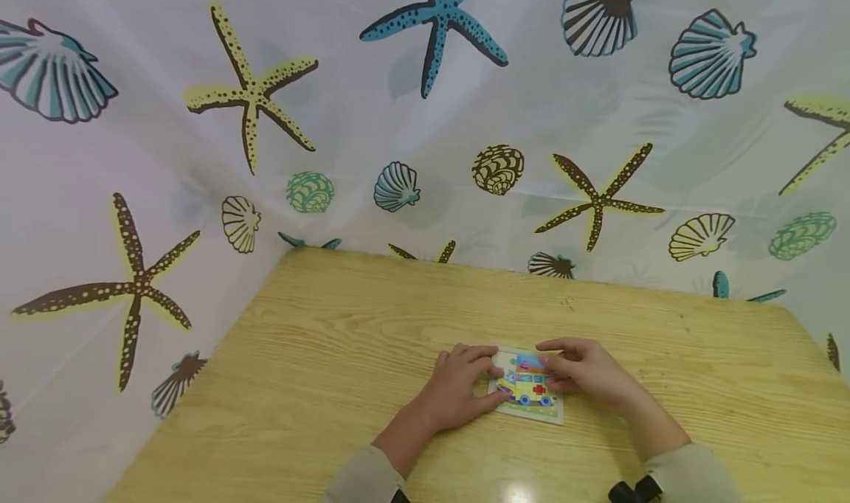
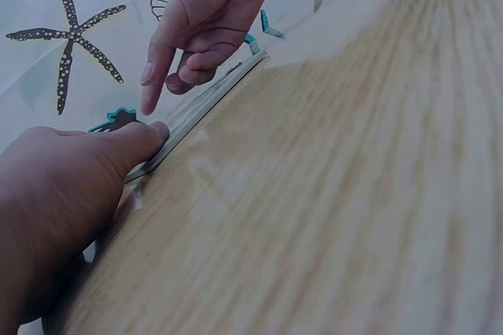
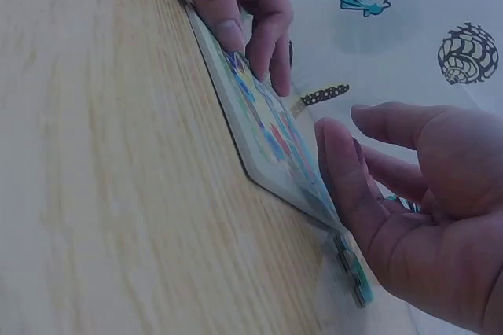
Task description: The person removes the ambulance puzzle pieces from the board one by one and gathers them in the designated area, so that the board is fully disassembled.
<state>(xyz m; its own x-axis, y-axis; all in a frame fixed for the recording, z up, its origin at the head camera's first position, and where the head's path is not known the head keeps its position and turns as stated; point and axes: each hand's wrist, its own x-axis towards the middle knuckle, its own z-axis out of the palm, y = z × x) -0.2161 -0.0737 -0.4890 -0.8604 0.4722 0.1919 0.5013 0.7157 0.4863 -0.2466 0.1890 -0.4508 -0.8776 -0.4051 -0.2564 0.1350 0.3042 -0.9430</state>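
A small jigsaw puzzle [image 1: 535, 392] in a pale frame lies flat on the wooden table, its picture a yellow ambulance with a red cross. My left hand [image 1: 458, 389] holds its left side, the thumb on the lower left and the other fingers along the upper left. Over the right edge hovers my right hand [image 1: 594, 374], fingers loosely bent; the right wrist view shows nothing between thumb and forefinger. Beneath that hand, beside the board, lies a small teal-edged puzzle piece [image 3: 354, 270]; the head view does not show it, as the right hand covers that spot.
The wooden table [image 1: 319, 385] runs back to a white curtain [image 1: 451, 127] printed with starfish and shells, which also closes off the left and right sides. Dark devices [image 1: 636, 490] are strapped at the right wrist.
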